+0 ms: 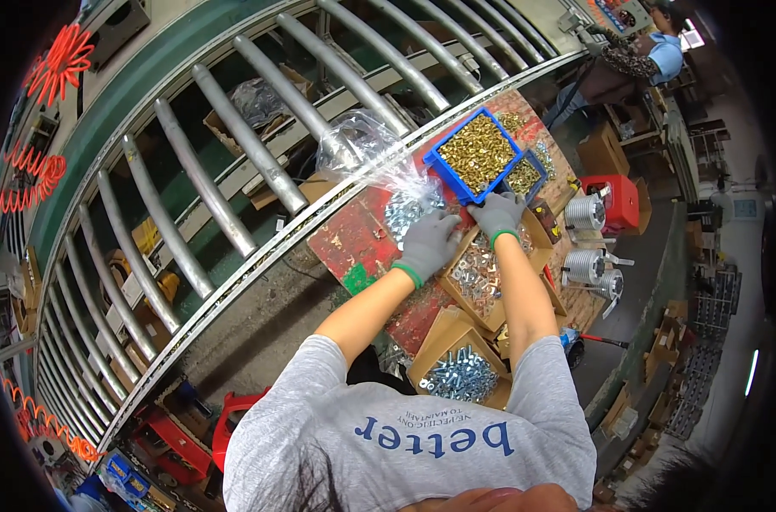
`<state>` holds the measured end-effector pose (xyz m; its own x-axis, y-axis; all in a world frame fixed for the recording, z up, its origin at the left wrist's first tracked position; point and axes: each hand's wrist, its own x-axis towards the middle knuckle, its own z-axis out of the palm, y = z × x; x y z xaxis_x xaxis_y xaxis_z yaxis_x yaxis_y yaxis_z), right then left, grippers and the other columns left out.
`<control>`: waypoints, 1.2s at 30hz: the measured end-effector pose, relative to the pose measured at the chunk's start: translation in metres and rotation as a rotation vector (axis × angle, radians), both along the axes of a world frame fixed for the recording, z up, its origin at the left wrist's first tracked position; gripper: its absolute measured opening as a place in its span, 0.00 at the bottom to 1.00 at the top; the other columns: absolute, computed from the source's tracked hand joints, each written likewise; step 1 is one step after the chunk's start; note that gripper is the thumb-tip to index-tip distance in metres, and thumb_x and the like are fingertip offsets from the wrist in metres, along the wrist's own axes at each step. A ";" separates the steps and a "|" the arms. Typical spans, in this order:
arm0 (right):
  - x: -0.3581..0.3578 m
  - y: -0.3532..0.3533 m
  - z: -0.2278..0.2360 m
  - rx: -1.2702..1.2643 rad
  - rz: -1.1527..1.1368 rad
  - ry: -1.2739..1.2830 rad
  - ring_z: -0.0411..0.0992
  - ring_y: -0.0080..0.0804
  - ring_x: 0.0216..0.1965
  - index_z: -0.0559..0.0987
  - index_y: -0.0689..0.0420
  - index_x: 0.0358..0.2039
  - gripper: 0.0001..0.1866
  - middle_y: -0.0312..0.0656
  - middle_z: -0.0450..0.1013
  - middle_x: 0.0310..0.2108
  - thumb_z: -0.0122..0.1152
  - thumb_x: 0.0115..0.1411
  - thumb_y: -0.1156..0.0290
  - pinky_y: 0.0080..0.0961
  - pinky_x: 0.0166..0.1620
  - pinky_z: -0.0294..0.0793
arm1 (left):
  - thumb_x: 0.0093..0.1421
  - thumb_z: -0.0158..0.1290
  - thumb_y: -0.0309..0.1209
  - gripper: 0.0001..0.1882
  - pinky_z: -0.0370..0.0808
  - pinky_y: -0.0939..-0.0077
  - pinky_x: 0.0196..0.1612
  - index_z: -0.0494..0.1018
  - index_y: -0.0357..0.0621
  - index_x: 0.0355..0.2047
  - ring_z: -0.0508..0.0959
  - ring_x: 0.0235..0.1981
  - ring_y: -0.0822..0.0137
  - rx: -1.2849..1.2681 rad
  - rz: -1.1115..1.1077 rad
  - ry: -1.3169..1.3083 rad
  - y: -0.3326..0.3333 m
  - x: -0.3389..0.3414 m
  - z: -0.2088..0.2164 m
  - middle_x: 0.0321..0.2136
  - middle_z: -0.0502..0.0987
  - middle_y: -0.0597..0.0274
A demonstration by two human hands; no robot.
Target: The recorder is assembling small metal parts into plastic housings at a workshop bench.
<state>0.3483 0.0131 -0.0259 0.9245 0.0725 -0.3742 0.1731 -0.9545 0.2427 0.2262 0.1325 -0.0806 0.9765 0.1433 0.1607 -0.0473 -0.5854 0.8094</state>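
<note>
Both my hands wear grey gloves with green cuffs. My left hand (431, 245) is over the red worktop, fingers apart, beside a heap of silver screws (408, 212) at the mouth of a clear plastic bag (362, 149). My right hand (498, 215) is at the near edge of a blue bin (468, 194) full of brass-coloured screws (476, 154). Its fingertips point down and are partly hidden, so any small piece in them does not show. Below the hands, a cardboard box (466, 300) holds small washers and metal pieces (476, 271).
Nearer me, another cardboard box (416, 373) holds silver bolts (458, 374). A smaller dark bin (537, 181) adjoins the blue one. Wire coils (584, 213) and a red case (618, 203) stand right. A roller conveyor (234, 141) borders the worktop; a person (653, 60) works far right.
</note>
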 end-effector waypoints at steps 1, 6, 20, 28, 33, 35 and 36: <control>0.001 -0.002 -0.005 -0.030 -0.008 -0.021 0.67 0.38 0.57 0.85 0.46 0.39 0.17 0.41 0.78 0.45 0.60 0.54 0.52 0.45 0.66 0.47 | 0.58 0.55 0.40 0.15 0.77 0.61 0.41 0.77 0.54 0.44 0.78 0.39 0.53 0.010 -0.026 0.071 -0.007 0.007 0.002 0.38 0.78 0.57; 0.007 -0.011 -0.023 -0.023 -0.021 -0.069 0.69 0.40 0.54 0.85 0.46 0.38 0.15 0.43 0.79 0.43 0.60 0.54 0.55 0.43 0.65 0.49 | 0.59 0.51 0.39 0.16 0.75 0.57 0.47 0.76 0.50 0.46 0.78 0.42 0.48 -0.082 -0.049 0.300 -0.030 0.025 -0.005 0.40 0.77 0.51; 0.006 -0.010 -0.019 -0.001 0.037 -0.019 0.69 0.42 0.54 0.85 0.52 0.37 0.15 0.46 0.79 0.43 0.59 0.52 0.62 0.46 0.66 0.48 | 0.59 0.50 0.35 0.14 0.75 0.56 0.47 0.76 0.56 0.45 0.78 0.44 0.47 0.234 -0.280 0.429 -0.040 0.065 -0.027 0.47 0.72 0.49; 0.009 -0.004 -0.015 -0.050 0.015 0.022 0.68 0.43 0.55 0.85 0.49 0.37 0.12 0.45 0.79 0.43 0.58 0.54 0.65 0.47 0.68 0.43 | 0.60 0.49 0.36 0.12 0.75 0.57 0.48 0.77 0.52 0.42 0.79 0.45 0.49 0.245 -0.207 0.437 -0.039 0.065 -0.027 0.44 0.76 0.49; 0.011 -0.013 -0.017 -0.075 0.023 0.052 0.69 0.44 0.55 0.85 0.49 0.35 0.12 0.45 0.79 0.43 0.58 0.53 0.65 0.46 0.68 0.43 | 0.61 0.48 0.36 0.15 0.75 0.59 0.49 0.78 0.48 0.45 0.79 0.43 0.52 -0.320 0.075 0.344 -0.042 0.050 -0.030 0.39 0.80 0.47; 0.010 -0.022 -0.014 -0.066 -0.002 0.051 0.69 0.44 0.55 0.85 0.49 0.35 0.12 0.45 0.79 0.42 0.59 0.52 0.64 0.46 0.67 0.43 | 0.61 0.48 0.35 0.16 0.75 0.60 0.49 0.78 0.46 0.46 0.80 0.42 0.53 -0.343 0.052 0.313 -0.050 0.047 -0.030 0.38 0.80 0.48; 0.010 -0.025 -0.013 -0.053 -0.020 0.049 0.69 0.44 0.54 0.86 0.49 0.35 0.12 0.45 0.79 0.42 0.61 0.51 0.63 0.46 0.67 0.44 | 0.61 0.48 0.33 0.16 0.76 0.61 0.48 0.77 0.45 0.47 0.81 0.40 0.54 -0.363 0.035 0.280 -0.053 0.047 -0.030 0.38 0.80 0.49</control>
<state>0.3586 -0.0118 -0.0389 0.9062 0.0328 -0.4216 0.1664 -0.9441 0.2844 0.2730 0.0797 -0.1110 0.9688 0.1753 -0.1751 0.2170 -0.2594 0.9411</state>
